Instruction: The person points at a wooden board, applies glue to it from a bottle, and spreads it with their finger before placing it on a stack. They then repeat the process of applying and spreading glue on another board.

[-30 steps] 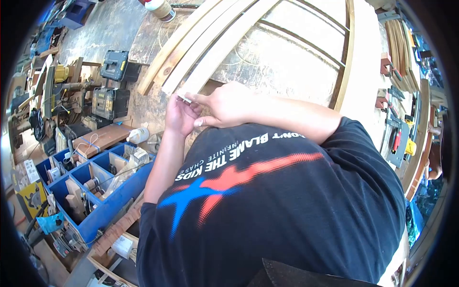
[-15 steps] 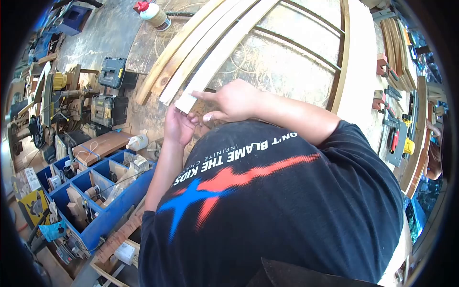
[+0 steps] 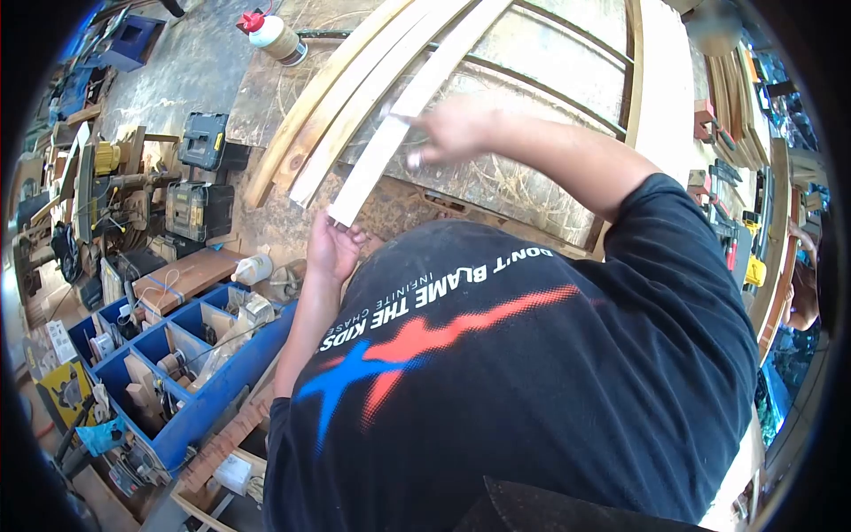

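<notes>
A long pale wooden strip (image 3: 372, 168) runs from near my body away across the workbench. At its near end, my left hand (image 3: 333, 248) grips the tip between thumb and fingers. My right hand (image 3: 456, 129) is over the strip farther up, smeared by motion. Its index finger reaches onto the top face and its thumb stands apart; I make out nothing held in it. Just left of this strip lie a second pale strip (image 3: 346, 133) and a browner board (image 3: 297, 151) with a knot.
A bottle with a red cap (image 3: 277, 40) stands on the workbench (image 3: 191, 75). A wooden frame with dark crossbars (image 3: 631, 97) lies to the right. Black tool cases (image 3: 199, 208) and a blue divided box (image 3: 222, 381) are at left. Clamps (image 3: 727, 230) line the right side, where another person's arm (image 3: 802, 284) shows.
My right hand has slid up along the strip, away from my left hand. The strip's near end and my left hand have shifted slightly toward my body.
</notes>
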The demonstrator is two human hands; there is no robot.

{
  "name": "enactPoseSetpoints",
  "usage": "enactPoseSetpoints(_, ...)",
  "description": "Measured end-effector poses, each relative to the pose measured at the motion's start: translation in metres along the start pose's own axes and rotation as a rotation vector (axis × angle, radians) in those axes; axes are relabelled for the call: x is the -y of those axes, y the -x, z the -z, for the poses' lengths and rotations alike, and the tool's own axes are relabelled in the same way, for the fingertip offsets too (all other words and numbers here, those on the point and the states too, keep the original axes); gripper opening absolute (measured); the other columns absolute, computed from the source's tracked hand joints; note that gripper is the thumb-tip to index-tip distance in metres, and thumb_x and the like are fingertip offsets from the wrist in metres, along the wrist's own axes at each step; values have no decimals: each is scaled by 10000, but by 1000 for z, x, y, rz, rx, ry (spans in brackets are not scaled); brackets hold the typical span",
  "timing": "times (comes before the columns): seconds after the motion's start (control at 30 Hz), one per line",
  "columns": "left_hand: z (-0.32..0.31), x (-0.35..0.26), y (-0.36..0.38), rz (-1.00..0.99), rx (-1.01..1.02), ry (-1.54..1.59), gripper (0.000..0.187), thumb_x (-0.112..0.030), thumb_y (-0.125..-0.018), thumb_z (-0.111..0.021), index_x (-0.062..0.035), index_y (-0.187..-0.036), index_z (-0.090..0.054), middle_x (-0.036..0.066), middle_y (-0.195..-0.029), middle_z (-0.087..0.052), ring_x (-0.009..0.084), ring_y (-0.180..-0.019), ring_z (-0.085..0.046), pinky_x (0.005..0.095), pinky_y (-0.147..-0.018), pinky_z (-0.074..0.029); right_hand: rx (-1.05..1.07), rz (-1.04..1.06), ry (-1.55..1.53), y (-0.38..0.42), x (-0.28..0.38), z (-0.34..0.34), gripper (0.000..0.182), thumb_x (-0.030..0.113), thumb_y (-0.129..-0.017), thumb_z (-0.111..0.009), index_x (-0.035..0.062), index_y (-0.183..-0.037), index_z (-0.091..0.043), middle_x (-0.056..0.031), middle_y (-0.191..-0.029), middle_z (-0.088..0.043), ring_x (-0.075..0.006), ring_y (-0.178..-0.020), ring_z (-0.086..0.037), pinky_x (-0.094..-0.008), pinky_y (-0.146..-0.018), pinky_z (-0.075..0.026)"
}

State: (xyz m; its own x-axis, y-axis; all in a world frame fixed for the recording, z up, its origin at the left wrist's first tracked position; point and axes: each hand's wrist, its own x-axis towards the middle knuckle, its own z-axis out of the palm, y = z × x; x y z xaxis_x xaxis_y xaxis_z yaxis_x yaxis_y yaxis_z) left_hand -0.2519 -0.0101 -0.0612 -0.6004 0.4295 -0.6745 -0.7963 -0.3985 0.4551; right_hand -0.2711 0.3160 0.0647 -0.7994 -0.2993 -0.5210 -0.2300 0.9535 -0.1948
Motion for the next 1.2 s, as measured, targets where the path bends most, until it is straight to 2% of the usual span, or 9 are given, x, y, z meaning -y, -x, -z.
enactPoseSetpoints(0.13,29,17,-19,33,-31,22,277,-345,-1043,-478,-100,-1130,-573,45,-939,-614,187,-746,-551,339,-652,-464,-163,-238,-20,-18,-36,3,995,767,-950,-454,92,-1641,-213,-225,-896,-737,-347,-829,-743,-484,-781,-601)
enactPoseSetpoints(0.2,33,17,-18,36,-14,35,278,-351,-1046,-480,-103,-1126,-576,40,-942,-613,190,-744,-551,335,-649,-458,-201,134,-118,-6,-24,-24,990,775,-911,-504,146,-1636,-265,-212,-821,-726,-372,-771,-733,-520,-775,-588)
enactPoseSetpoints(0.27,25,17,-15,37,56,50,277,-360,-1048,-482,-112,-1123,-581,31,-945,-612,189,-741,-551,331,-645,-451,-8,171,101,7,-8,-35,894,748,-928,-517,274,-1642,-264,-235,-819,-713,-401,-795,-719,-514,-768,-574)
enactPoseSetpoints(0.43,47,20,-27,41,-65,29,279,-394,-1050,-490,-140,-1111,-589,6,-918,-600,174,-715,-520,332,-623,-419,-417,-253,-328,-45,-125,-47,914,681,-962,-528,202,-1660,-184,-233,-912,-737,-401,-841,-727,-517,-760,-573)
enactPoseSetpoints(0.53,61,14,-24,16,-24,29,268,-388,-1055,-482,-145,-1088,-589,1,-882,-595,169,-709,-524,327,-616,-414,-245,-275,-218,-5,-87,0,907,696,-985,-471,180,-1664,-162,-183,-889,-746,-331,-779,-733,-457,-661,-562)
enactPoseSetpoints(0.63,54,5,-13,21,-63,4,258,-373,-1062,-469,-145,-1071,-590,0,-851,-590,166,-699,-534,321,-607,-414,-12,40,30,5,-59,-19,902,716,-997,-424,195,-1671,-131,-147,-810,-724,-284,-688,-706,-428,-590,-527)
enactPoseSetpoints(0.77,72,-5,-5,13,-186,-20,257,-360,-1064,-463,-137,-1072,-590,5,-848,-589,164,-675,-533,320,-593,-412,-36,-189,-144,-4,-84,-11,870,746,-991,-401,238,-1665,-189,-129,-842,-724,-263,-763,-721,-406,-656,-549)
enactPoseSetpoints(0.97,77,-23,11,22,-260,-40,260,-358,-1076,-440,-134,-1081,-573,25,-885,-588,165,-660,-523,315,-586,-412,-179,-355,-72,-13,-149,5,1008,768,-976,-399,82,-1658,-116,-251,-1135,-726,-378,-1056,-705,-483,-929,-558)
enactPoseSetpoints(1.2,88,-30,12,58,-276,-65,378,-461,-1099,-399,-125,-1134,-568,26,-867,-596,168,-653,-523,319,-587,-422,-451,-549,-146,-28,-233,-7,978,773,-984,-335,77,-1649,-160,-264,-1127,-724,-416,-1074,-691,-485,-917,-562)
